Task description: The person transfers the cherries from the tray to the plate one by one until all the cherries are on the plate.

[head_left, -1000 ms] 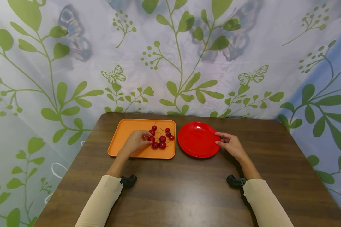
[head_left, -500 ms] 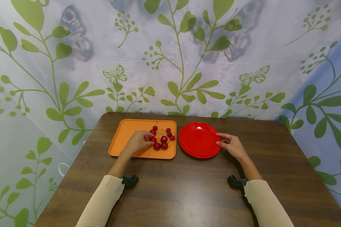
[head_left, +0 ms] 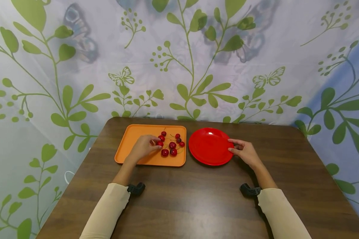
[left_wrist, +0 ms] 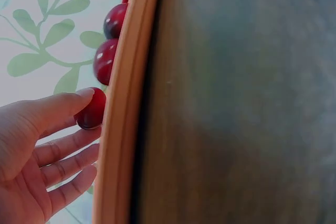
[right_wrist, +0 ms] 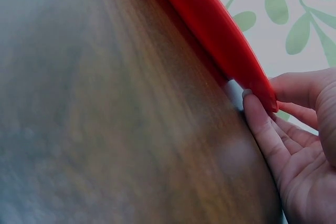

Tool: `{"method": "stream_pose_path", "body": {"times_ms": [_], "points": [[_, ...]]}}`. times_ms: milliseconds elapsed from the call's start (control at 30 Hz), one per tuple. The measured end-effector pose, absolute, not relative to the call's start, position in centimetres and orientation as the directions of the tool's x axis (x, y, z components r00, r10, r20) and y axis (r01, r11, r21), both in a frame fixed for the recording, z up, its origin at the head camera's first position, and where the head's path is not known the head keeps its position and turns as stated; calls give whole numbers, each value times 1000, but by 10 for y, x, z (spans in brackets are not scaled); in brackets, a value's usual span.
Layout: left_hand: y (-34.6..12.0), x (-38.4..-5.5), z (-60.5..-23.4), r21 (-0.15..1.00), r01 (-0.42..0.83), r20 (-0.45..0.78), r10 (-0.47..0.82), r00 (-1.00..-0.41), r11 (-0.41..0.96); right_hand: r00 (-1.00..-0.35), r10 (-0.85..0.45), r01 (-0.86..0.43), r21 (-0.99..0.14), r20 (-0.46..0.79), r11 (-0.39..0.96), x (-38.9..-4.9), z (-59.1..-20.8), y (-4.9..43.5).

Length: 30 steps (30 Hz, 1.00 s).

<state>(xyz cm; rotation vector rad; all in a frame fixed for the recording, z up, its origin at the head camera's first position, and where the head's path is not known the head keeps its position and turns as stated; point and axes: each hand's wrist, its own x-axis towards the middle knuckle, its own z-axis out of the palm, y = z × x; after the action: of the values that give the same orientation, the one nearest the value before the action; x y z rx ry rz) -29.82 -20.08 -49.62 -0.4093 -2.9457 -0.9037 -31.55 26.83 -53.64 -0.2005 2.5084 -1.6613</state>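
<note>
In the head view my left hand (head_left: 143, 146) reaches over the orange tray (head_left: 128, 142) and pinches a dark red cherry (head_left: 160, 143) between thumb and fingers. The left wrist view shows the thumb lying along this cherry (left_wrist: 92, 109), with the other fingers spread below. Several more cherries, some with thin stems, lie on the tray's right half, among them a large cherry (head_left: 165, 152) near the hand. My right hand (head_left: 244, 152) holds the right rim of a red plate (head_left: 210, 146). In the right wrist view its thumb and fingers lie on either side of the plate's rim (right_wrist: 231, 51).
Tray and plate stand side by side at the back of a brown wooden table (head_left: 191, 199), with a narrow gap between them. Behind hangs a pale curtain (head_left: 155, 76) printed with green leaves and butterflies. Dark bands (head_left: 136, 189) circle both wrists.
The pinched cherry and my left fingers have shifted slightly left, away from the other cherries. My right hand keeps its place at the plate's rim.
</note>
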Motion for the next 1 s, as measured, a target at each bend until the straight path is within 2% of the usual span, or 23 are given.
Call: {"method": "stream_pose_path", "body": {"times_ms": [367,767,1000], "points": [[-203,-295,-484,598,292,158,247,-956,747,-983,-181,-72,-900,-8,430,-314,-533,266],[-192,-290,-473,669,290,166,242,-956,684,-980,-200,-72,-910,-12,408,-316,-533,267],[-179,-289,-463,686,328,184,281,-942,650,-981,-195,-62,-919,-16,390,-315,-535,269]]}}
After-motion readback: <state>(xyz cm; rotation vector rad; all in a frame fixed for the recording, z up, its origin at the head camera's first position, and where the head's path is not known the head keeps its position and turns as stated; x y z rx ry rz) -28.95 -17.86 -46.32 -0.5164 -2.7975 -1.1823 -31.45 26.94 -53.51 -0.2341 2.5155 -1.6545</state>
